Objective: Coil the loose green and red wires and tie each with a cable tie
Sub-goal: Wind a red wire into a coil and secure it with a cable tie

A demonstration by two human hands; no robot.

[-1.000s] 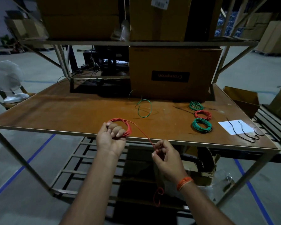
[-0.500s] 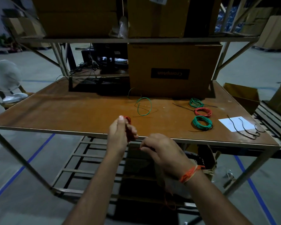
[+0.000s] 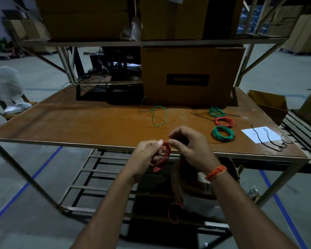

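Note:
My left hand [image 3: 147,155] grips a small coil of red wire [image 3: 164,157] in front of the table's near edge. My right hand [image 3: 190,146] pinches the same wire at the top of the coil, fingertips against my left thumb. The wire's loose tail [image 3: 174,211] hangs down below my right hand and ends in a loop. On the brown table [image 3: 79,123] lies a loose green wire [image 3: 159,115]. Farther right lie three tied coils: green [image 3: 216,111], red [image 3: 224,122] and green [image 3: 222,133]. Black cable ties [image 3: 269,139] lie across a white paper [image 3: 260,134].
A large cardboard box [image 3: 187,76] stands at the back of the table, under a shelf with more boxes. A white fan [image 3: 6,87] stands at the left. An open carton [image 3: 269,105] sits off the table's right end. Under the table is a slatted lower rack [image 3: 97,177].
My right hand has come up from below the table edge to meet my left hand at the coil. The hanging tail has shortened as more wire joined the coil.

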